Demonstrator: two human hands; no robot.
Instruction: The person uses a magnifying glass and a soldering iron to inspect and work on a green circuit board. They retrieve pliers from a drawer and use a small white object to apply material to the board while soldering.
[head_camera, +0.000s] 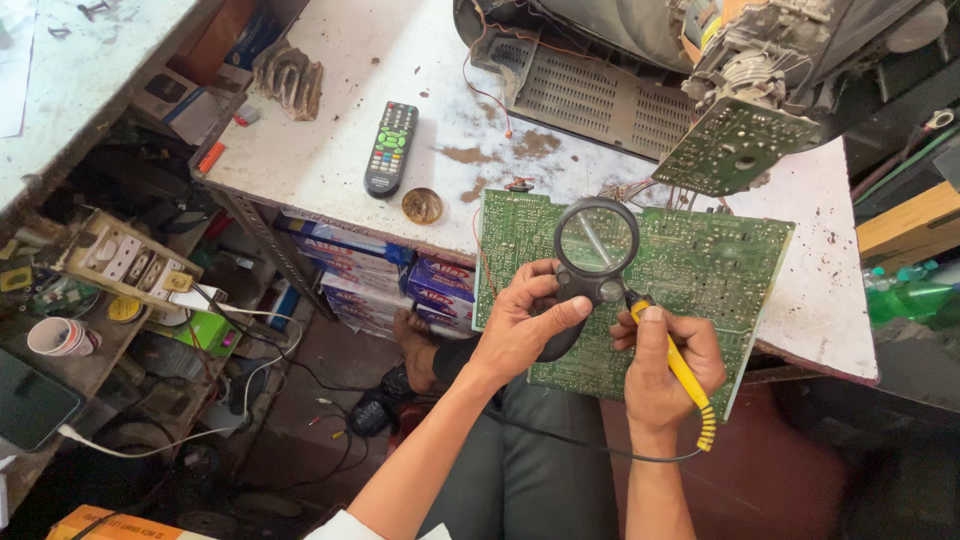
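A large green circuit board (700, 270) lies solder side up, overhanging the front edge of a stained white workbench (340, 140). My left hand (520, 325) grips the black handle of a round magnifying glass (596, 242) and holds its lens over the board. My right hand (665, 365) holds a yellow-handled soldering iron (682, 372), its tip reaching under the lens toward the board. A black cord runs from the iron's handle down across my lap.
A black remote control (390, 148) and a small round brown tin (422, 205) lie on the bench. An opened television chassis (700, 70) with a small green board (735, 145) stands at the back. Stacked boxes (360, 275) sit under the bench. A switch panel (130, 262) and cup (60, 337) are at left.
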